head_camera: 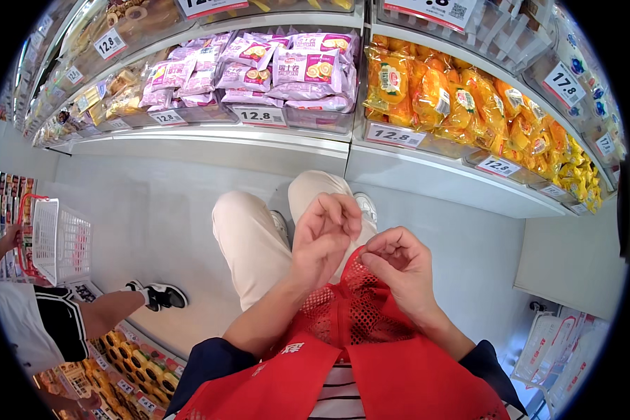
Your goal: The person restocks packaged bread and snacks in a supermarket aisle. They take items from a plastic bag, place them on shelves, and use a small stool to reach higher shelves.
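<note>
My left hand point(323, 236) is raised over my knees, its fingers curled toward the thumb. Nothing plainly shows in it, though the fingertips may hide something small. Just to its right is my right hand point(401, 260), with thumb and forefinger brought together at the edge of the red mesh vest point(370, 315) I wear. Whether they pinch that edge or only pass in front of it, I cannot tell. The two hands are close but apart. Beneath them are my light trousers point(252, 236), knees bent, in front of the shelves.
Ahead, a low shelf point(231, 134) carries purple-wrapped swiss rolls point(307, 68) and orange-wrapped packs point(433, 100), with price tags along its front. At left, a person point(37, 320) holds a white basket point(63, 241) beside a display of packaged food point(136, 362). White packages point(551, 346) stand at lower right.
</note>
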### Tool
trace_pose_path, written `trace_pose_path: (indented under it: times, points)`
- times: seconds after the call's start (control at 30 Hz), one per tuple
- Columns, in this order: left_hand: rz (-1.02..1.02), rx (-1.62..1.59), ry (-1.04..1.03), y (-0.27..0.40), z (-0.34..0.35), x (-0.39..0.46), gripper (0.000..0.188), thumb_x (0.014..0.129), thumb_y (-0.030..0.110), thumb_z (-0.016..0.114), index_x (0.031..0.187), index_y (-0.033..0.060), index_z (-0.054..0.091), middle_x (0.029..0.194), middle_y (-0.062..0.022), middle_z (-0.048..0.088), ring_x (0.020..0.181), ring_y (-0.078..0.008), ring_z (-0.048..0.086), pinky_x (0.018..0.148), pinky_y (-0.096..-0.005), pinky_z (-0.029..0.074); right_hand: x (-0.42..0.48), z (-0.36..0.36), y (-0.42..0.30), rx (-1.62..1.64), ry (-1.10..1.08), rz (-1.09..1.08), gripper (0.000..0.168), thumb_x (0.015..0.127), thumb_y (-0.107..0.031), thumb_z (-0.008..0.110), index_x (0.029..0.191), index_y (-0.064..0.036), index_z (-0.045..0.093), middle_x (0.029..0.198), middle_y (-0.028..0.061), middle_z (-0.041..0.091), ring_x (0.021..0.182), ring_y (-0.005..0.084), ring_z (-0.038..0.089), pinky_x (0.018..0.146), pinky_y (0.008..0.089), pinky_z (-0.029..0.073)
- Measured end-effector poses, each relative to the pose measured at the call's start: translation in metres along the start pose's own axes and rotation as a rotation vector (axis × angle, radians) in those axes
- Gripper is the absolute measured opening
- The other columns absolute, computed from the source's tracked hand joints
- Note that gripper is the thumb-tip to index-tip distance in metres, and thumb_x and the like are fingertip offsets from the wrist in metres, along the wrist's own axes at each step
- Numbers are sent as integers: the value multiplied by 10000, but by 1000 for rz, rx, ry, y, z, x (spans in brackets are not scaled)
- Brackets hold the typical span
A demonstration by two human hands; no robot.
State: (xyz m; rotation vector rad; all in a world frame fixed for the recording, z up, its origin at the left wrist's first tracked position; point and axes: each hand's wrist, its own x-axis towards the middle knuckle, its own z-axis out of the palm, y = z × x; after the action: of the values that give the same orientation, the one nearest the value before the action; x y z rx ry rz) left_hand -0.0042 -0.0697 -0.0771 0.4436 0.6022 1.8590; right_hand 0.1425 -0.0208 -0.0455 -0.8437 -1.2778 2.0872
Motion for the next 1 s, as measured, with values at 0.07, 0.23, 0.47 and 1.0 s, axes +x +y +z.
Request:
trace_pose_path:
  times: [0.07, 0.23, 0.47, 1.0]
  points:
    - [17, 18, 199, 11, -32, 16, 195, 758, -61, 520, 914, 41, 462, 1033, -88, 521, 853, -150, 494, 791, -278, 392, 1, -3, 5, -85, 22, 43, 95, 825, 49, 591, 903, 5, 560, 854, 54, 611, 803, 78, 577, 701, 212, 463]
    - [73, 426, 794, 45, -141, 80, 310, 844, 207, 591, 1085, 29, 511, 1020, -47, 534, 876, -119, 475, 736, -261, 354, 14, -33, 42, -665, 163, -176, 149, 783, -16, 634, 917, 4, 573, 834, 74, 619, 796, 169, 599, 723, 269, 477]
    - [-49, 295, 695, 84, -260, 127, 158, 891, 151, 592, 962, 26, 528, 863, -32, 555, 775, -125, 516, 679, -245, 420, 13, -63, 53, -1045, 391, -232, 276, 781, -23, 552, 1040, 3, 462, 1248, 226, 423, 1162, 406, 414, 970, 418, 351]
    - [127, 353, 564, 71, -253, 127, 90, 861, 14, 593, 826, 23, 511, 777, -61, 577, 712, -146, 553, 719, -250, 482, 189, -8, 132, 544, 138, 279, 155, 780, 86, 496, 778, -43, 409, 837, 15, 426, 814, 115, 428, 758, 233, 364]
